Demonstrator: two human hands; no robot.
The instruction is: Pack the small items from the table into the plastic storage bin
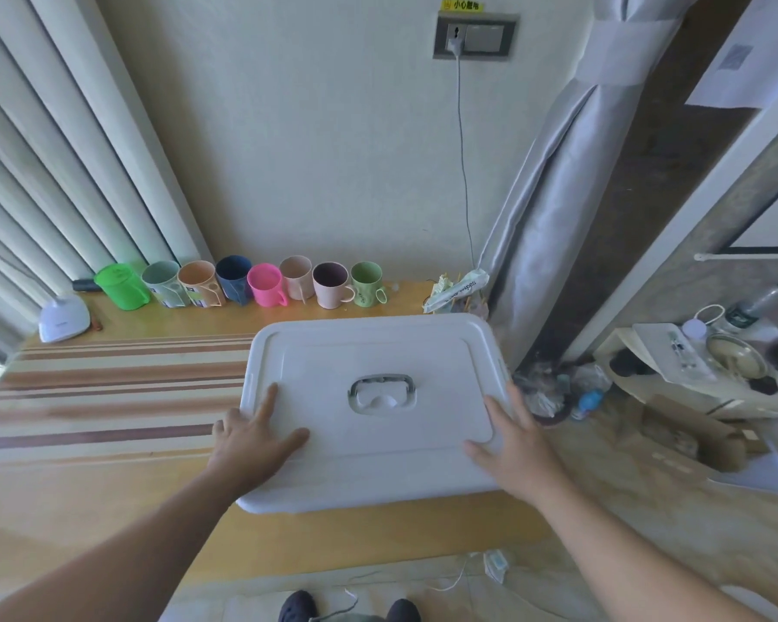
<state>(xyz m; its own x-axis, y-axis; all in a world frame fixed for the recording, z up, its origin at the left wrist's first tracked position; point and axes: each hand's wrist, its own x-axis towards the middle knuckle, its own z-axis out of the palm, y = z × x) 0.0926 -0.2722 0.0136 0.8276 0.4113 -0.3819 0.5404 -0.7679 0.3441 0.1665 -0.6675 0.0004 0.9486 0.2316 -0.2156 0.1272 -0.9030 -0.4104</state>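
Observation:
A white plastic storage bin [373,343] sits on the wooden table with its lid on; a grey handle [382,388] lies flat in the lid's middle. My left hand [254,437] rests flat on the lid's near left part, fingers spread. My right hand [515,442] rests flat on the near right part, fingers apart, over the lid's edge. Neither hand holds anything. Along the wall stands a row of several small cups, among them a green one [122,287], a pink one [266,285] and a light green one [368,284].
A white lamp base [63,324] stands at the table's far left. A wipes packet [457,289] lies behind the bin's right corner beside a grey curtain [553,226]. A striped cloth [109,388] covers the table's left. Clutter fills the floor at right.

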